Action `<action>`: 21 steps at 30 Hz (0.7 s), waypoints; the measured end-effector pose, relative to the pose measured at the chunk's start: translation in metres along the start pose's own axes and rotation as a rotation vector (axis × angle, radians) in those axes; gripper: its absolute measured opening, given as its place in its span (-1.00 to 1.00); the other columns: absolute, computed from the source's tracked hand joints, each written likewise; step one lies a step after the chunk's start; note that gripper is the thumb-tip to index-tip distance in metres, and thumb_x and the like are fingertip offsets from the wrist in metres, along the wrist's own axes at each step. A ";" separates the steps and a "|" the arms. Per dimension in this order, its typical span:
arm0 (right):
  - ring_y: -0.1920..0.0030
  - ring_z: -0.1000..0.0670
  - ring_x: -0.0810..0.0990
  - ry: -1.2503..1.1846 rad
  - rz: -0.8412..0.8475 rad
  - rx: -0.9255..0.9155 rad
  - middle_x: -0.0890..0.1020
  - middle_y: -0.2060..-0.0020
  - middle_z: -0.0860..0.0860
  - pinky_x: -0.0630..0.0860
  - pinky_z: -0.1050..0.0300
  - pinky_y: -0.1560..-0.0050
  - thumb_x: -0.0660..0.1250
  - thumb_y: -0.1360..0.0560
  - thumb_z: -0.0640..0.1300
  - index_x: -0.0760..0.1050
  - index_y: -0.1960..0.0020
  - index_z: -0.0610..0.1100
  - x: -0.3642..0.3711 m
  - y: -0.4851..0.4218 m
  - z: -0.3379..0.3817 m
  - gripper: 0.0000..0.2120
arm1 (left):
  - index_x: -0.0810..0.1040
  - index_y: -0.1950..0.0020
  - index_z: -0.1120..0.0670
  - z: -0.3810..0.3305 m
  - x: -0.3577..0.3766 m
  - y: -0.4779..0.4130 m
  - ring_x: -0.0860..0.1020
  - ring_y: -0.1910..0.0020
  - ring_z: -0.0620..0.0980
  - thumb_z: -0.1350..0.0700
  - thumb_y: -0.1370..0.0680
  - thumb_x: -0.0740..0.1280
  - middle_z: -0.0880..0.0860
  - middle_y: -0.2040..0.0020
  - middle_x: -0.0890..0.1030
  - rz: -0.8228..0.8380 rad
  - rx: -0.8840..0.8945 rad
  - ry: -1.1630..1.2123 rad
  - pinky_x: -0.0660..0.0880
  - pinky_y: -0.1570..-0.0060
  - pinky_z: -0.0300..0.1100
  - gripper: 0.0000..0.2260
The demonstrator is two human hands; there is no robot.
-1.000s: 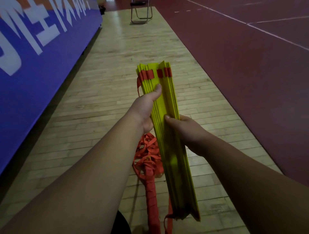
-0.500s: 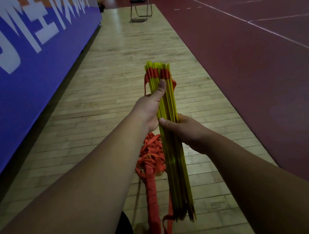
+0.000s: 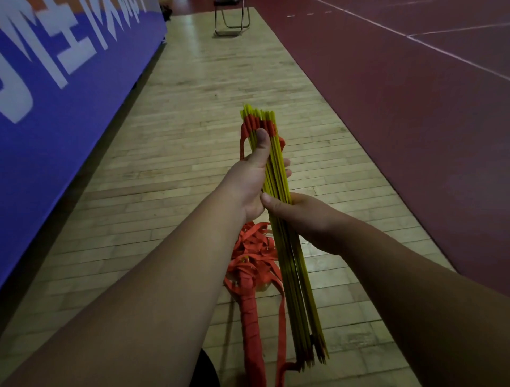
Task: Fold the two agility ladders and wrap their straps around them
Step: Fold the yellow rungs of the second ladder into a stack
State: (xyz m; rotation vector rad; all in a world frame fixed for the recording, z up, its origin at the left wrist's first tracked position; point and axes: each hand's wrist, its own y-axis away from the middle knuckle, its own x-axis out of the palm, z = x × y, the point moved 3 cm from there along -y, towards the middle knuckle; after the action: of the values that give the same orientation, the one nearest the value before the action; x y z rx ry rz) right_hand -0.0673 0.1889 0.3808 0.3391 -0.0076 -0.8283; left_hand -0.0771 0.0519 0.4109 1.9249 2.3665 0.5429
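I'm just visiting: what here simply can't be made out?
All in the head view.
Right hand: its fingers are hidden behind the yellow ladder rungs it grips.
Rung count: packed too tightly to tell.
Red-wrapped bundle: lower end cut off by the bottom edge.
Blue banner: lettering cut off by the left and top edges.
Chair: upper part cut off by the top edge.

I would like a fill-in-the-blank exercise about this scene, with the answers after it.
The left hand and the right hand grip a bundle of ____ rungs.
The hand nearer the bundle's far end is the ____ one.
The banner beside the floor is ____ with white letters.
Far ahead, a metal-legged ____ stands on the wooden floor.
Answers: yellow; left; blue; chair.
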 end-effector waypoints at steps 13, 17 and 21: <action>-0.35 -0.29 0.64 -0.013 0.023 0.071 0.65 -0.30 -0.29 0.57 -0.25 -0.40 0.31 -0.66 0.29 0.59 -0.22 -0.10 -0.003 0.005 0.000 -0.55 | 0.69 -0.33 0.01 -0.011 -0.001 0.007 0.70 -0.33 0.12 -0.26 -0.65 0.41 0.12 -0.28 0.76 0.101 -0.009 0.051 0.61 -0.28 0.12 -0.59; -0.28 -0.23 0.70 -0.008 0.051 0.108 0.71 -0.25 -0.25 0.58 -0.28 -0.40 0.37 -0.61 0.30 0.61 -0.29 -0.24 -0.006 0.002 -0.009 -0.40 | 0.68 -0.37 0.16 -0.016 -0.008 0.003 0.73 -0.27 0.11 0.01 -0.54 0.57 0.12 -0.17 0.78 0.091 0.109 0.088 0.57 -0.43 0.08 -0.56; -0.24 -0.20 0.74 -0.039 0.112 0.109 0.74 -0.20 -0.23 0.59 -0.30 -0.40 0.43 -0.61 0.22 0.62 -0.30 -0.28 -0.007 0.005 -0.010 -0.43 | 0.66 -0.38 0.17 -0.016 -0.015 0.002 0.72 -0.30 0.12 0.07 -0.50 0.59 0.15 -0.22 0.78 0.070 0.150 -0.027 0.55 -0.48 0.07 -0.53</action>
State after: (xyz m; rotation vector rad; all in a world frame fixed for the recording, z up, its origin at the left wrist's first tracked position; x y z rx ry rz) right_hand -0.0673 0.1998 0.3734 0.4219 -0.1073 -0.7244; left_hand -0.0758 0.0343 0.4243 2.0679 2.3950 0.3497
